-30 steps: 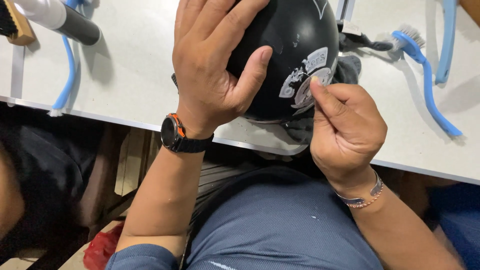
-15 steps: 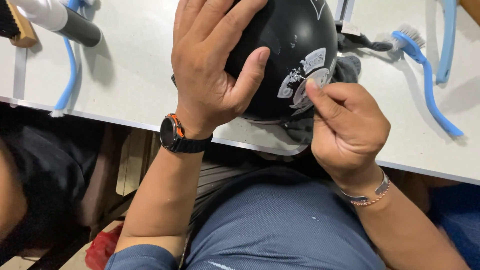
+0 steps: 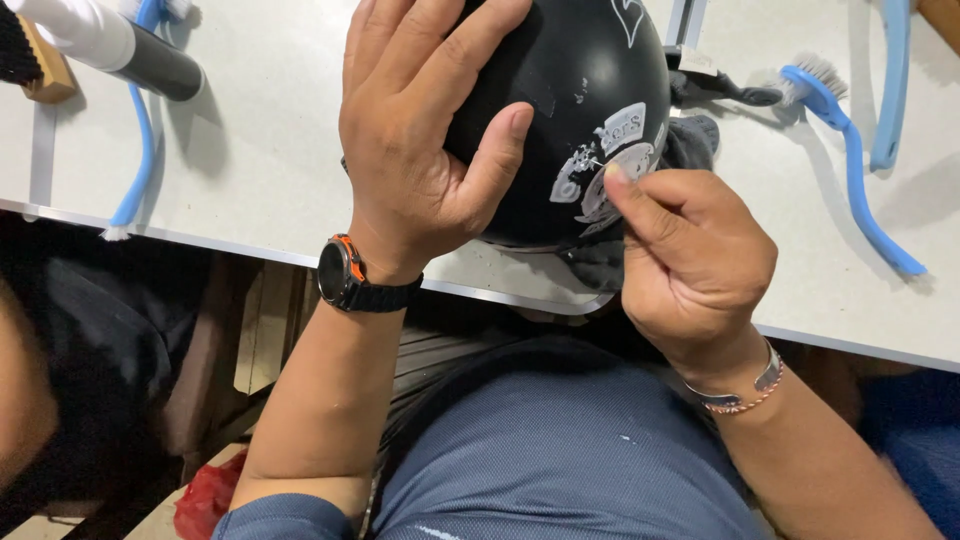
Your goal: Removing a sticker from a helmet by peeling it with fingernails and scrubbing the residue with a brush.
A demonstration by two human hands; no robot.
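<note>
A glossy black helmet (image 3: 585,90) rests on the white table (image 3: 260,160) at its near edge. My left hand (image 3: 420,140) lies over the helmet's left side, fingers spread on top and thumb pressed on the shell, gripping it. A partly scraped white sticker (image 3: 605,165) shows on the shell's right side. My right hand (image 3: 690,260) is curled, its thumbnail pressed on the sticker's edge. A black watch with an orange rim sits on my left wrist, a thin bracelet on my right.
A blue long-handled brush (image 3: 855,160) lies at the right, a second pale blue handle (image 3: 893,80) beyond it. At the left lie another blue brush (image 3: 140,150), a white and black cylinder (image 3: 110,45) and a wooden brush block (image 3: 35,55). Someone's arm shows at the far left.
My right thumb has slid a little left and up along the sticker, and more of the print looks scraped away. My left hand keeps its hold on the helmet.
</note>
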